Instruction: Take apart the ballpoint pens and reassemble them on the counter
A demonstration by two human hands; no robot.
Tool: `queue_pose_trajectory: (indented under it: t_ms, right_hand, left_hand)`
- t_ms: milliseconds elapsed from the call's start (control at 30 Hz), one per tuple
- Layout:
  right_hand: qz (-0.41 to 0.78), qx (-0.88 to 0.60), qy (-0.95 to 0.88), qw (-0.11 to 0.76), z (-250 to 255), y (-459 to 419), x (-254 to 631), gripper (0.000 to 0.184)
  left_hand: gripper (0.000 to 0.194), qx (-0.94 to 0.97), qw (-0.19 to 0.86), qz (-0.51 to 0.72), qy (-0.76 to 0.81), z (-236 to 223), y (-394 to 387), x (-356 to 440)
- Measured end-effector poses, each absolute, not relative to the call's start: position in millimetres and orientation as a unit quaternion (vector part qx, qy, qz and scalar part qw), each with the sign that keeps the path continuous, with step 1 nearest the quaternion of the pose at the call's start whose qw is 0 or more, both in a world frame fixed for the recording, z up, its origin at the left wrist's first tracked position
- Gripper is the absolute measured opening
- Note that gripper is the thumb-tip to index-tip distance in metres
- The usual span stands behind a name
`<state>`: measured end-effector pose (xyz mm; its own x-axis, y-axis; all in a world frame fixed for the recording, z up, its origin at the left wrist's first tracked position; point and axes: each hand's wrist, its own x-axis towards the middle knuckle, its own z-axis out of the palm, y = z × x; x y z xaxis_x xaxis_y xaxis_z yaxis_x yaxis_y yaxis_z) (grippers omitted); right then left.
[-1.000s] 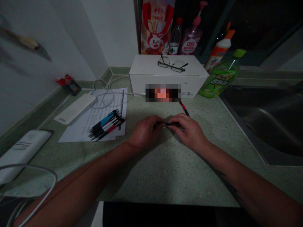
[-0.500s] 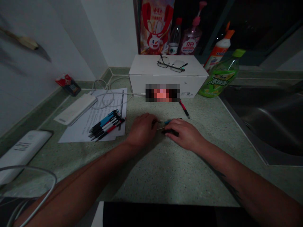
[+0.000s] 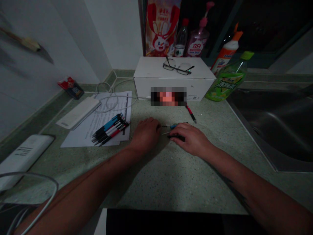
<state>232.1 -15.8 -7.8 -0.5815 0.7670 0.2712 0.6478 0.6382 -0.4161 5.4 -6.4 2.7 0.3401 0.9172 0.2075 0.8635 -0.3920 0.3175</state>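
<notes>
My right hand (image 3: 190, 136) rests on the counter with its fingers closed on a black pen barrel (image 3: 178, 137). Beside those fingertips a blue pen part (image 3: 173, 126) shows, partly covered by the hand. A thin pale rod (image 3: 165, 133), like a pen refill, sticks out between the two hands. To its left, my left hand (image 3: 147, 133) is curled down on the counter, fingertips facing my right hand; whatever it grips is hidden. A small slim piece (image 3: 165, 126) lies just off the left fingertips, too small to name.
Several pens (image 3: 110, 129) lie on printed sheets (image 3: 84, 137) at left, near white power banks (image 3: 78, 112) with cables. A red and black pen (image 3: 191, 113) lies before a white box (image 3: 146, 86) bearing glasses (image 3: 178, 68). Bottles (image 3: 228, 80) and a sink (image 3: 276, 124) are at right.
My left hand has shifted very slightly left, showing a bit more of the small slim piece by its fingertips. My right hand has hardly moved.
</notes>
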Motion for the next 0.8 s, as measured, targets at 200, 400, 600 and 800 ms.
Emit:
queue_pose_trajectory:
  t_ms: [200,400,600,800]
  right_hand:
    - [0.135,-0.405,-0.871,0.244,-6,-16,232,0.007]
    - [0.132,-0.426,-0.846,0.292,-4,-16,232,0.009]
    - [0.132,-0.439,-0.837,0.299,-4,-17,233,0.009]
    - [0.145,-0.421,-0.839,0.312,-1,-17,232,0.01]
  left_hand:
    - [0.012,0.813,0.113,0.252,0.513,2,-6,7]
    - [0.011,0.809,0.221,0.318,0.442,2,-12,14]
    - [0.01,0.81,0.246,0.335,0.415,-2,-13,15]
    - [0.01,0.805,0.228,0.338,0.431,1,-14,15]
